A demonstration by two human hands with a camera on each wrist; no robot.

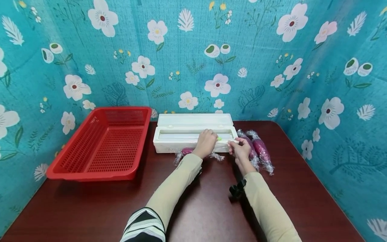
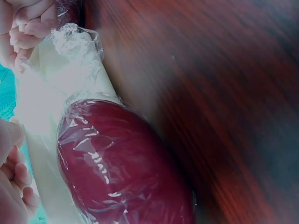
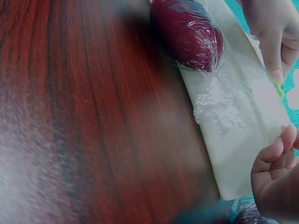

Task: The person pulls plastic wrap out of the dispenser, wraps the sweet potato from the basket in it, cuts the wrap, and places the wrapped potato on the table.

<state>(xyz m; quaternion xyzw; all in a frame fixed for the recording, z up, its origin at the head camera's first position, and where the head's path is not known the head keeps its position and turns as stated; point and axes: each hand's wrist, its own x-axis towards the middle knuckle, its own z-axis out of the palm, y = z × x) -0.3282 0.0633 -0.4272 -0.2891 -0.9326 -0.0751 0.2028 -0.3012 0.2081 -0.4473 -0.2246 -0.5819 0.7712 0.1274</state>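
Note:
A white cling film dispenser (image 1: 164, 146) lies lengthwise on the table, its lid (image 1: 195, 119) tipped back and a pale roll (image 1: 178, 136) inside. My left hand (image 1: 207, 143) pinches a small green cutter slider (image 1: 219, 138) on the dispenser's front rim. At the right end of that rim, my right hand (image 1: 241, 151) pinches the edge of the cling film between thumb and forefinger. Against the front wall rests a dark red-purple oblong item (image 2: 126, 163) wrapped in film, with a crumpled film tail (image 3: 217, 105). In the head view my left forearm partly hides it.
Two more film-wrapped purple items (image 1: 261, 151) lie to the right of the dispenser, close to my right hand. A red perforated basket (image 1: 99, 175) stands at the left. Flowered blue cloth (image 1: 187, 67) hangs behind and beside the dark wooden table (image 1: 211, 208).

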